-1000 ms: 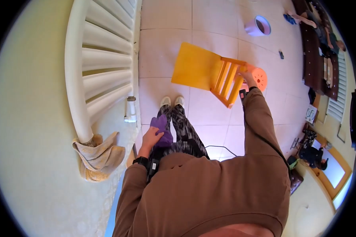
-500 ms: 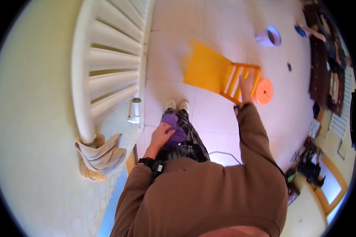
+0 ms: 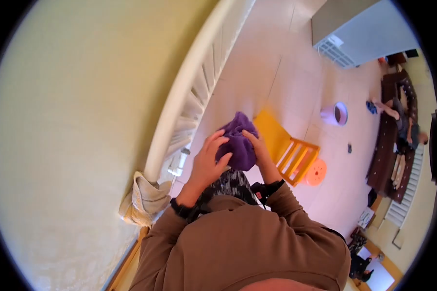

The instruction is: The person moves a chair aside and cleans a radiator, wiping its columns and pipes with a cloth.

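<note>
A bunched purple cloth (image 3: pixel 240 145) is held up in front of my body, above my dark patterned trousers. My left hand (image 3: pixel 208 160) grips its left side, with curved fingers and thumb against the fabric. On the other side, my right hand (image 3: pixel 260 149) holds the cloth with its thumb on top; its other fingers are mostly hidden. Just beyond my right hand stands a yellow-orange chair (image 3: pixel 277 138) with a slatted back.
A white radiator (image 3: pixel 192 104) runs along the left wall, a beige towel (image 3: pixel 145 201) hanging at its near end. An orange round stool (image 3: pixel 316 172) stands behind the chair. Further right are a pale bucket (image 3: pixel 335 114), a brown sofa (image 3: pixel 381 150) with a person, and a large grey cabinet-like appliance (image 3: pixel 369 31).
My right hand has let go of the chair's back and come over to the purple cloth. My left hand has raised the cloth from near my legs. The view has turned.
</note>
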`<action>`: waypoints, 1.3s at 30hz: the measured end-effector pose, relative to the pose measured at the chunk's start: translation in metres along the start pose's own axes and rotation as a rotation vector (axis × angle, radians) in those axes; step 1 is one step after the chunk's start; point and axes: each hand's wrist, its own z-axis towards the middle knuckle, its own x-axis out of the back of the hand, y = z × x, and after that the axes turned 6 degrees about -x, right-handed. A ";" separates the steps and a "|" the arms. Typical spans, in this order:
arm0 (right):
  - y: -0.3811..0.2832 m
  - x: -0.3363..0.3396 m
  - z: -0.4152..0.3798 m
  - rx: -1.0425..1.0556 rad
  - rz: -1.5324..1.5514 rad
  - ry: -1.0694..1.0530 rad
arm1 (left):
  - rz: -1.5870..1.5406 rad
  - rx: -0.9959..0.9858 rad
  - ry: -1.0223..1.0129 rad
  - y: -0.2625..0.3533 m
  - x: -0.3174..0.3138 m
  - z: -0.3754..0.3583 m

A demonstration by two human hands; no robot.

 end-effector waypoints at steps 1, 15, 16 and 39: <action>-0.021 -0.017 0.004 0.182 -0.154 -0.016 | 0.076 -0.114 0.070 0.007 0.017 0.002; -0.037 -0.165 0.038 1.574 -1.271 -0.771 | 0.694 0.073 0.725 0.012 0.087 -0.040; -0.046 -0.164 0.045 1.573 -1.265 -0.764 | 0.722 0.079 0.701 0.009 0.087 -0.040; -0.318 -0.137 0.279 1.376 -1.218 0.356 | 1.014 0.594 0.096 0.005 0.080 0.031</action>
